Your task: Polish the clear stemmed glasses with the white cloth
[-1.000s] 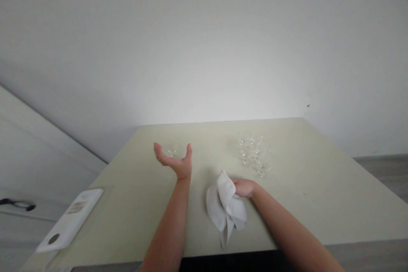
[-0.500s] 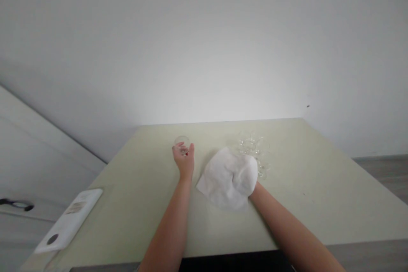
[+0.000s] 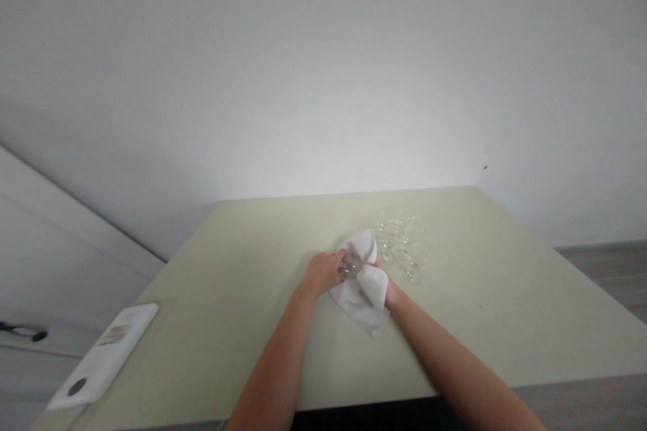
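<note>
Near the middle of the table my left hand is closed around a small clear glass, which lies tilted with its other end toward the cloth. A white cloth drapes over my right hand, and its folds meet the glass. Most of my right fingers are hidden by the cloth, which they grip. Just beyond and right of the cloth stand several clear glasses in a close group.
The pale green table runs up to a grey-white wall. A white flat device with a dark round spot lies at the left edge. White cabinet doors with a dark handle are at far left.
My left hand has brought the glass from the left toward the middle, against the cloth. My right hand has turned and drawn the cloth in around the glass.
</note>
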Action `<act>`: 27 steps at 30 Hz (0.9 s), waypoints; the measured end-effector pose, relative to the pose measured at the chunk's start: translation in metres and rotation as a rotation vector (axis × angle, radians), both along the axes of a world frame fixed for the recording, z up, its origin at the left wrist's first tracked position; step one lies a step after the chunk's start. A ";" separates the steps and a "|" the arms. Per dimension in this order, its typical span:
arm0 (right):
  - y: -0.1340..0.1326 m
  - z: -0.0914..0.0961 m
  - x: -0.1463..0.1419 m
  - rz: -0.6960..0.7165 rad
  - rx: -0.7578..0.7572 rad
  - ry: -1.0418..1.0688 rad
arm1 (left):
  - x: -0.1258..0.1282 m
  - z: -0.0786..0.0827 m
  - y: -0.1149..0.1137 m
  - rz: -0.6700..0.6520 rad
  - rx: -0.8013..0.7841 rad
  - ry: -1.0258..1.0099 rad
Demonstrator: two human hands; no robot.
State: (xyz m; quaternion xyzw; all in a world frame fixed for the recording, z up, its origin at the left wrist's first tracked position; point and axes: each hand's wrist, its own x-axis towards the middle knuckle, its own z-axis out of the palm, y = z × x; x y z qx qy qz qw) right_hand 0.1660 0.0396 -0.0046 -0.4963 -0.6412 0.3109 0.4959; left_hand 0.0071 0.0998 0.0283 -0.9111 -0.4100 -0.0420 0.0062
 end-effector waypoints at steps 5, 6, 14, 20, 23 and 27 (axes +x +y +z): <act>-0.008 0.003 -0.002 0.081 0.188 -0.168 | 0.002 -0.001 0.001 0.094 -0.058 0.002; -0.007 0.003 -0.003 0.054 0.179 -0.186 | 0.003 -0.001 0.000 0.104 -0.048 -0.006; 0.003 -0.001 -0.002 -0.114 -0.121 0.165 | 0.011 0.002 -0.003 -0.045 0.141 -0.086; -0.005 0.004 -0.001 -0.102 0.090 -0.208 | 0.007 0.001 -0.001 -0.027 -0.018 -0.001; -0.001 0.003 0.000 -0.130 -0.033 -0.080 | 0.007 0.002 -0.002 -0.119 0.069 -0.081; 0.005 0.001 0.005 -0.083 -0.155 0.059 | 0.007 0.001 -0.004 -0.140 0.072 -0.097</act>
